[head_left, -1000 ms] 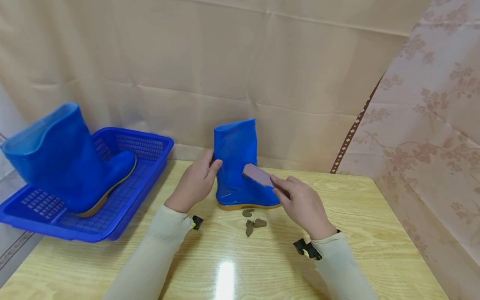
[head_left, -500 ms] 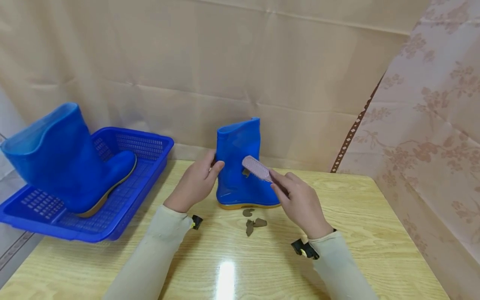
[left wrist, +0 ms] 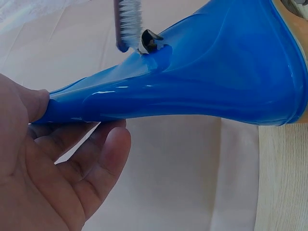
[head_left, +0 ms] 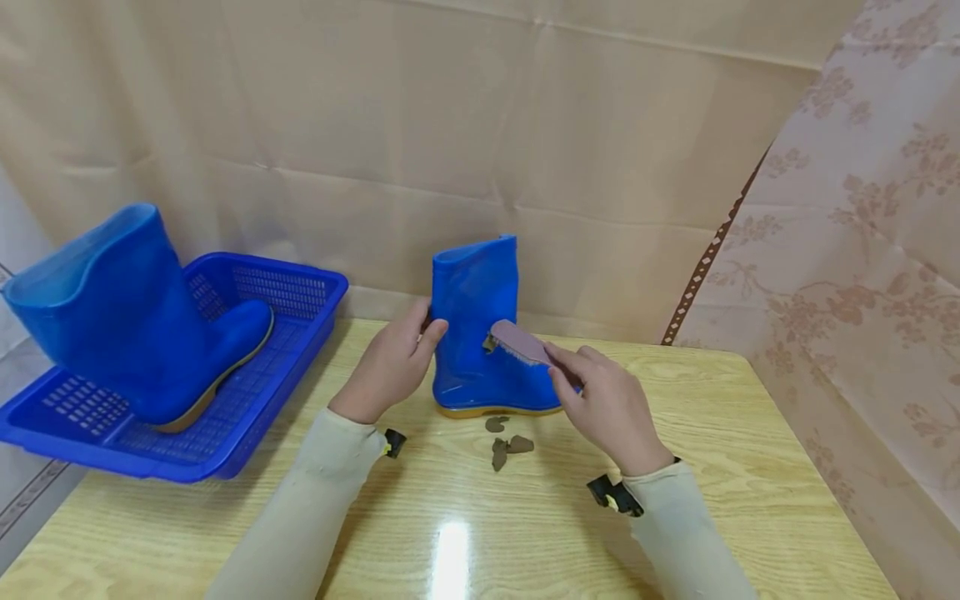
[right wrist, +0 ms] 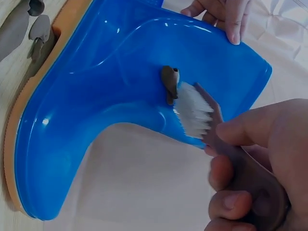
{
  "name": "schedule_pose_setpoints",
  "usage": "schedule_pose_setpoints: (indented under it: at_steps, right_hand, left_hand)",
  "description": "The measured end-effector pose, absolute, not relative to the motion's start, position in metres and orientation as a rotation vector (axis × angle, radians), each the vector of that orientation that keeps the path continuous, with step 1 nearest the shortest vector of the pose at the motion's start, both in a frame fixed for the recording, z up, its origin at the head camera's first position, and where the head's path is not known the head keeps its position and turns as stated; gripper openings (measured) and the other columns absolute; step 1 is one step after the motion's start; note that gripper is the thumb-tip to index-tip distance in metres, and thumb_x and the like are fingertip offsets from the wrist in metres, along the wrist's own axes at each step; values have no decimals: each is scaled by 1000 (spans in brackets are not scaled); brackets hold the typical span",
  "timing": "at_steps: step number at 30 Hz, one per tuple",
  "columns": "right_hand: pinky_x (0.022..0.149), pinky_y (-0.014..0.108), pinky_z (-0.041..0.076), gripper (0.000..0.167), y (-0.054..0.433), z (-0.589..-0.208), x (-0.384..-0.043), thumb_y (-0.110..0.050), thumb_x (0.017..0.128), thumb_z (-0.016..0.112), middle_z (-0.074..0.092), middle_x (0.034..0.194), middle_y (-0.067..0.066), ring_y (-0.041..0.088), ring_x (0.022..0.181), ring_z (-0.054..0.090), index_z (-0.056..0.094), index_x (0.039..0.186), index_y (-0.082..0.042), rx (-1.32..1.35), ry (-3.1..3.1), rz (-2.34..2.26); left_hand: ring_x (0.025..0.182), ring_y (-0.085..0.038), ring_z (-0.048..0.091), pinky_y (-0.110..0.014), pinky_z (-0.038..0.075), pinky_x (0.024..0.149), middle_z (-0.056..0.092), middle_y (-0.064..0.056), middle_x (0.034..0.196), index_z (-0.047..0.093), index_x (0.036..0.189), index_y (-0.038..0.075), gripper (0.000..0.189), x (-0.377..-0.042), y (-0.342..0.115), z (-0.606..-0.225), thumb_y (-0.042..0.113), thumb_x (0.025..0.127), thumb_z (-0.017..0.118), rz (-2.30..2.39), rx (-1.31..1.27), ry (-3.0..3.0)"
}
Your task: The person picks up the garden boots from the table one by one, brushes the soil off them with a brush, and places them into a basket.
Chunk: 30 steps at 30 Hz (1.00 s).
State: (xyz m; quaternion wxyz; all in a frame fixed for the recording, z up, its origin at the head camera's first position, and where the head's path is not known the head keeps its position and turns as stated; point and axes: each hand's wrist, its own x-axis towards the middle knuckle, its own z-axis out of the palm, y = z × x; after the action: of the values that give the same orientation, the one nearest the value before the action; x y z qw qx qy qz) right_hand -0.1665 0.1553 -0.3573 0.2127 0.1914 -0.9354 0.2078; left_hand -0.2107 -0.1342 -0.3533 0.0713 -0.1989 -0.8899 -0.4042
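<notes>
A blue rubber boot (head_left: pixel 468 300) with a tan sole stands upright on the table, toe pointing right. My left hand (head_left: pixel 393 362) grips the back of its shaft, thumb on the near side and fingers behind. In my right hand (head_left: pixel 606 404) is a mauve brush (head_left: pixel 521 343) with white bristles (right wrist: pixel 192 110), held by its handle. The bristles touch a curled brown flake (right wrist: pixel 169 84) that clings to the boot's side, partly peeled away, as the left wrist view also shows. Several brown flakes (head_left: pixel 520 445) lie on the table in front of the sole.
At the left, a blue plastic basket (head_left: pixel 311 333) holds a second blue boot (head_left: pixel 142 325), leaning. The wooden table (head_left: pixel 735 467) reaches back to a beige cloth (head_left: pixel 420 125). A patterned cloth (head_left: pixel 885 275) hangs at the right.
The brush has lifted from the boot's side, tilted with its bristles showing, then come back down against the flake. The boot's shaft has shifted slightly right. The left hand keeps its grip.
</notes>
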Motion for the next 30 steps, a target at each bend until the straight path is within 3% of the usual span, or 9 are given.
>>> schedule_pose_setpoints:
  at_steps: [5, 12, 18, 25, 30]
  right_hand:
    - [49, 27, 34, 38, 152, -359, -169, -18, 100, 70, 59, 82, 0, 11, 60, 43, 68, 137, -12, 543, -2597, 591]
    - [48, 27, 35, 45, 151, -364, -170, -16, 99, 72, 58, 85, 3, 12, 60, 42, 63, 143, -11, 571, -2518, 592]
    - [48, 26, 34, 43, 152, -366, -170, -16, 99, 71, 58, 84, 3, 11, 60, 41, 64, 141, -11, 565, -2538, 567]
    - [46, 26, 31, 38, 155, -362, -167, -18, 99, 71, 53, 76, -2, 10, 55, 38, 69, 136, -14, 541, -2589, 553]
    - [46, 26, 29, 34, 156, -358, -166, -19, 99, 70, 51, 73, -3, 11, 56, 39, 72, 133, -15, 518, -2621, 569]
  left_hand:
    - [110, -29, 63, -50, 54, 95, 63, -13, 127, 45, 142, 6, 49, -210, -134, -353, 44, 112, 35, -1209, -600, -2669]
    - [116, -28, 63, -51, 54, 99, 63, -12, 132, 44, 145, 7, 48, -210, -134, -353, 42, 113, 36, -1223, -625, -2675]
    - [102, -26, 62, -46, 54, 89, 64, -10, 119, 46, 139, 8, 44, -210, -133, -352, 42, 113, 35, -1213, -645, -2672]
    - [119, -31, 63, -52, 53, 101, 62, -14, 134, 43, 145, 7, 49, -209, -133, -352, 42, 113, 35, -1221, -634, -2681]
    - [121, -31, 63, -52, 52, 102, 61, -14, 136, 43, 146, 7, 49, -209, -134, -353, 42, 113, 34, -1216, -623, -2683]
